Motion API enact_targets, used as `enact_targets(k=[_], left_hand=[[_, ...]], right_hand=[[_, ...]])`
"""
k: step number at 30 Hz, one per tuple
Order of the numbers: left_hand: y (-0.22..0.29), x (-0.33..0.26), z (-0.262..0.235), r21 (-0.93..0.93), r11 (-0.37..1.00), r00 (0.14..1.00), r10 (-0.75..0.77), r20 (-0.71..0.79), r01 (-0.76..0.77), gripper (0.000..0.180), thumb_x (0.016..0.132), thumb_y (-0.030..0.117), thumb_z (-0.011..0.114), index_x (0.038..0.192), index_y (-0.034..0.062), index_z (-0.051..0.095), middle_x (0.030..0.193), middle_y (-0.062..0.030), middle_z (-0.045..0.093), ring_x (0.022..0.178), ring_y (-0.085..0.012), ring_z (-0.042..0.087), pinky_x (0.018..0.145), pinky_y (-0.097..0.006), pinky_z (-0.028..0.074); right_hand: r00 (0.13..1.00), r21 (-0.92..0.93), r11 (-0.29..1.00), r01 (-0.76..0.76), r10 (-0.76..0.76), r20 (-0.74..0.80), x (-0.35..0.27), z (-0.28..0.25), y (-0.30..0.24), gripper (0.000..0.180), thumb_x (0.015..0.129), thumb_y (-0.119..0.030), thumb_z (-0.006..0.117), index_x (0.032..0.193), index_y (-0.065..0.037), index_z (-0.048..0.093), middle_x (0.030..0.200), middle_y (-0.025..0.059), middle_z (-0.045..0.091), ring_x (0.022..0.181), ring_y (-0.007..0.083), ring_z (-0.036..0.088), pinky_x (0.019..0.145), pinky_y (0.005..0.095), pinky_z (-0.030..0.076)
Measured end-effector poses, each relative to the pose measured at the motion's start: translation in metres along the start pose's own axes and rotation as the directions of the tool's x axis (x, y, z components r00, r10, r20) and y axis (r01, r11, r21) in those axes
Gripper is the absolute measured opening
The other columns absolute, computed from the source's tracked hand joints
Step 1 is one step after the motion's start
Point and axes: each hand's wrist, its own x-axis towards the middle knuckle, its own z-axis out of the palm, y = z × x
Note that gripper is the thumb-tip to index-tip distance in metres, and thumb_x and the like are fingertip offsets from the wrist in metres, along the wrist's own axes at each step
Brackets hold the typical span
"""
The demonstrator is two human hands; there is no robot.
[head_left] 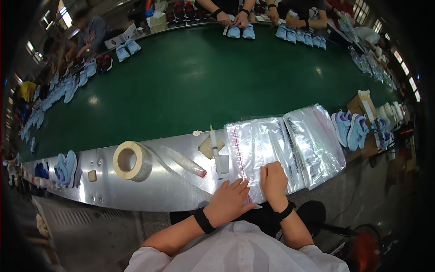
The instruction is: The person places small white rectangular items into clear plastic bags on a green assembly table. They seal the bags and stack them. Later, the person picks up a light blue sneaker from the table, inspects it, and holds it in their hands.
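Clear plastic bags point(267, 140) at our fingertips

We have the bags in two batches side by side on the metal tabletop point(106, 192), with both hands at the near end of the left batch. Our left hand point(229, 199) is loose, fingers stretched toward the red line along the film, gripping nothing that we can see. Our right hand point(274, 181) is curled over the film; we cannot tell whether it pinches a bag or merely rests there.

To handle this slick film well, we would keep the left fingers light but flat, so the batch does not slide, and work one layer at a time with the right fingertips. Pulling low and level should keep the edges square. We would also keep our left wrist clear of the syringe point(214, 147) and the loose strip from the tape roll point(131, 162), both of which could snag.
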Motion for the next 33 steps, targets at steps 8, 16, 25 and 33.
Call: enact_targets(k=[8, 16, 25, 33], left_hand=[[-0.006, 0.050, -0.048, -0.760, 0.517, 0.915, -0.139, 0.378, 0.393, 0.040, 0.093, 0.036, 0.052, 0.113, 0.0009, 0.057, 0.122, -0.0140, 0.057, 0.115, -0.0233, 0.054, 0.097, -0.041, 0.041], [-0.044, 0.115, 0.051, -0.754, -0.515, 0.898, 0.080, 0.432, 0.409, 0.033, 0.096, 0.022, 0.042, 0.119, -0.0006, 0.051, 0.121, -0.0154, 0.055, 0.116, -0.0307, 0.054, 0.096, -0.043, 0.045], [-0.036, 0.136, 0.051, -0.666, -0.483, 0.803, 0.150, 0.577, 0.568, 0.041, 0.097, 0.030, 0.041, 0.120, -0.0040, 0.045, 0.112, -0.0197, 0.056, 0.103, -0.0322, 0.061, 0.086, -0.040, 0.053], [-0.013, 0.041, -0.017, -0.853, -0.267, 0.858, -0.139, 0.494, 0.448, 0.043, 0.100, 0.035, 0.038, 0.117, -0.0027, 0.051, 0.111, -0.0189, 0.059, 0.100, -0.0287, 0.062, 0.085, -0.036, 0.052]], right_hand=[[0.839, 0.714, 0.447, -0.539, 0.358, 0.409, 0.005, -0.023, 0.034, 0.018, 0.091, -0.016, 0.057, 0.080, -0.002, 0.054, 0.063, -0.0018, 0.051, 0.057, 0.0031, 0.045, 0.052, 0.0202, 0.036], [0.775, 0.847, 0.039, -0.530, 0.429, 0.465, 0.017, -0.052, 0.033, 0.018, 0.095, -0.017, 0.050, 0.081, -0.006, 0.051, 0.065, -0.0015, 0.047, 0.053, 0.0049, 0.039, 0.049, 0.0194, 0.033], [0.948, 0.744, 0.612, -0.268, 0.032, 0.316, 0.012, -0.066, 0.024, 0.025, 0.085, -0.015, 0.063, 0.107, -0.004, 0.057, 0.111, 0.0098, 0.055, 0.098, 0.0194, 0.055, 0.086, 0.0312, 0.042], [0.957, 0.126, 0.956, 0.264, -0.276, 0.085, -0.010, -0.066, 0.010, 0.030, 0.075, -0.011, 0.068, 0.103, -0.005, 0.062, 0.101, 0.0084, 0.061, 0.096, 0.0302, 0.057, 0.080, 0.0425, 0.043]])
